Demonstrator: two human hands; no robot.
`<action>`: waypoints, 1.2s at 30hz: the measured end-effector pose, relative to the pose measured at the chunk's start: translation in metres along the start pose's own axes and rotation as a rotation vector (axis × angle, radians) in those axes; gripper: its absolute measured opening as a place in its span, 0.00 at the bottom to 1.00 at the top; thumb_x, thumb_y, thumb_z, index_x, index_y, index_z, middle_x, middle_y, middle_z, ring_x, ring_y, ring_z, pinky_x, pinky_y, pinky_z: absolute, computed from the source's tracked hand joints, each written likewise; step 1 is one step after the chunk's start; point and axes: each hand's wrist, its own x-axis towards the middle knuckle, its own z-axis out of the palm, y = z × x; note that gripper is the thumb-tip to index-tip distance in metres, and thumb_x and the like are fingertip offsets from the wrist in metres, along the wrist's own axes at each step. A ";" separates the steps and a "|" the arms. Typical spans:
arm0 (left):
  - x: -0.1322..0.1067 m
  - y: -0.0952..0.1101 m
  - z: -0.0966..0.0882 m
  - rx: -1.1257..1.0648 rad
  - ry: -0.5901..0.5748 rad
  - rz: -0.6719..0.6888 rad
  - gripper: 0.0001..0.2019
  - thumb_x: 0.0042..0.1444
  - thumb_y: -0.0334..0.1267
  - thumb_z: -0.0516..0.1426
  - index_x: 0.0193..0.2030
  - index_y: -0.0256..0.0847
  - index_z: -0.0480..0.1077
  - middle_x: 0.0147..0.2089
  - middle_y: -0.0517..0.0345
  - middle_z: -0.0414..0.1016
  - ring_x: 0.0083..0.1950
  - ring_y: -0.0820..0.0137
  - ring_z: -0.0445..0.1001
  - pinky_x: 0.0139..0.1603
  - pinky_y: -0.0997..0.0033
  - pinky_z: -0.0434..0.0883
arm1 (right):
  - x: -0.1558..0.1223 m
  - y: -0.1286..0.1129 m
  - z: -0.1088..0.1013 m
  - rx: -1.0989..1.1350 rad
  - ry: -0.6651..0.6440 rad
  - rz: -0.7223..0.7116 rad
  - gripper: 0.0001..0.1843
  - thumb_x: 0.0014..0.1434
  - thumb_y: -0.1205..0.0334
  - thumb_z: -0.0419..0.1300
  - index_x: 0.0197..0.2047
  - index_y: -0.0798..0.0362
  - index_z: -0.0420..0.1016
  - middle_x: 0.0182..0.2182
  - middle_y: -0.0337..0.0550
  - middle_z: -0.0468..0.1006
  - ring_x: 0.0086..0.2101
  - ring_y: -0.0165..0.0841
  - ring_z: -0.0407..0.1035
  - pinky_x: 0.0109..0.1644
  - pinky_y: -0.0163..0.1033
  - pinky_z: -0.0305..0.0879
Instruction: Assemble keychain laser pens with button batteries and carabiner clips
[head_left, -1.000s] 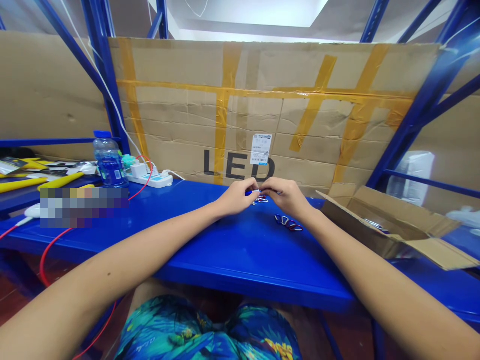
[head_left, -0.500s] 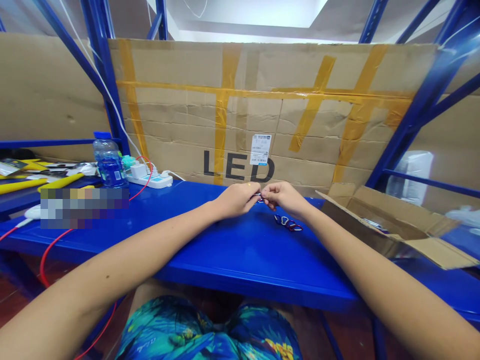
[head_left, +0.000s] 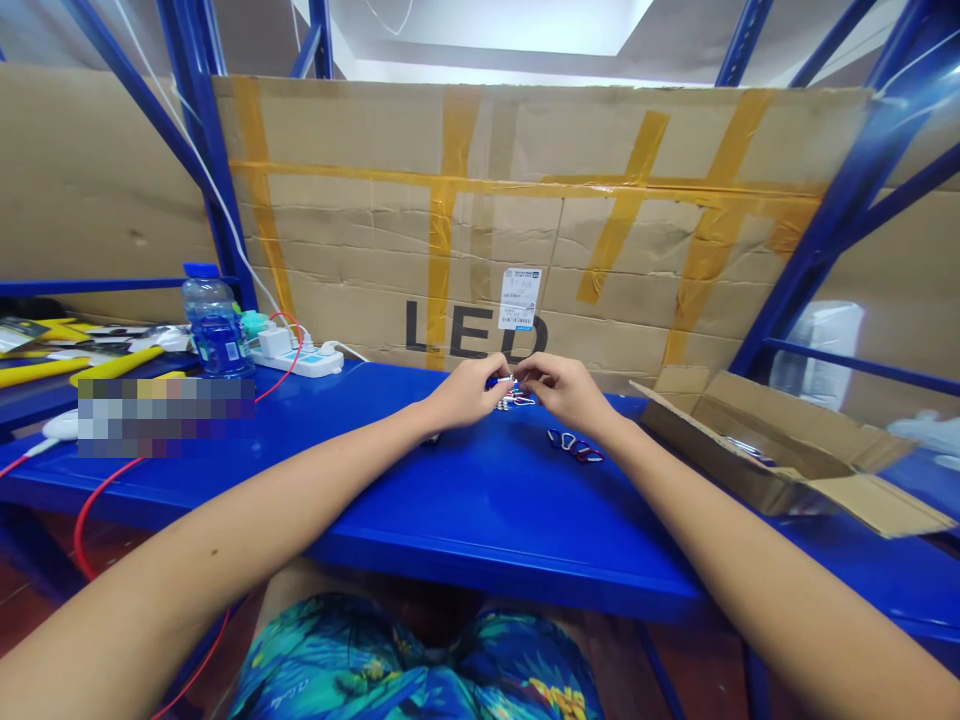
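My left hand (head_left: 466, 392) and my right hand (head_left: 564, 390) meet over the far part of the blue shelf top (head_left: 480, 500). Both pinch a small bunch of little metal clips (head_left: 511, 392), blue, red and silver, held between the fingertips. The clips are too small to make out in detail. A few more small clips (head_left: 576, 446), blue and red, lie loose on the blue surface just right of my right wrist.
A taped cardboard sheet marked LED (head_left: 525, 220) stands behind. An open cardboard box (head_left: 780, 450) lies at the right. At the left are a water bottle (head_left: 214, 322), a white power strip (head_left: 296, 357) with a red cable (head_left: 112, 480), and yellow tools (head_left: 112, 365).
The hands stay together at the same spot; the fingers have shifted around the clips, and the bunch shows again below the fingertips.
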 end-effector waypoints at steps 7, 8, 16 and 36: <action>0.000 0.007 0.000 -0.037 -0.009 -0.012 0.04 0.60 0.35 0.54 0.35 0.39 0.68 0.33 0.58 0.75 0.34 0.70 0.70 0.34 0.69 0.64 | -0.001 0.001 -0.003 -0.096 0.011 -0.134 0.09 0.57 0.70 0.56 0.35 0.52 0.78 0.32 0.43 0.81 0.34 0.34 0.74 0.40 0.39 0.68; 0.000 0.008 0.000 -0.039 -0.013 -0.011 0.04 0.60 0.35 0.54 0.35 0.39 0.68 0.33 0.58 0.75 0.34 0.70 0.71 0.35 0.69 0.64 | -0.002 0.001 -0.003 -0.100 0.014 -0.140 0.09 0.57 0.69 0.57 0.35 0.51 0.78 0.32 0.43 0.81 0.33 0.34 0.74 0.40 0.39 0.67; -0.001 0.009 -0.004 0.054 -0.063 0.069 0.05 0.63 0.36 0.53 0.39 0.39 0.68 0.36 0.55 0.76 0.36 0.68 0.73 0.36 0.69 0.65 | -0.005 -0.001 -0.004 -0.074 0.024 -0.091 0.09 0.57 0.69 0.55 0.31 0.52 0.77 0.27 0.42 0.79 0.29 0.33 0.73 0.35 0.38 0.66; 0.000 0.011 -0.007 0.392 -0.146 0.208 0.07 0.66 0.35 0.49 0.38 0.38 0.65 0.36 0.52 0.74 0.37 0.65 0.74 0.36 0.68 0.66 | 0.000 -0.010 -0.005 0.483 -0.217 0.469 0.16 0.51 0.51 0.66 0.24 0.55 0.71 0.17 0.38 0.71 0.17 0.26 0.62 0.22 0.35 0.63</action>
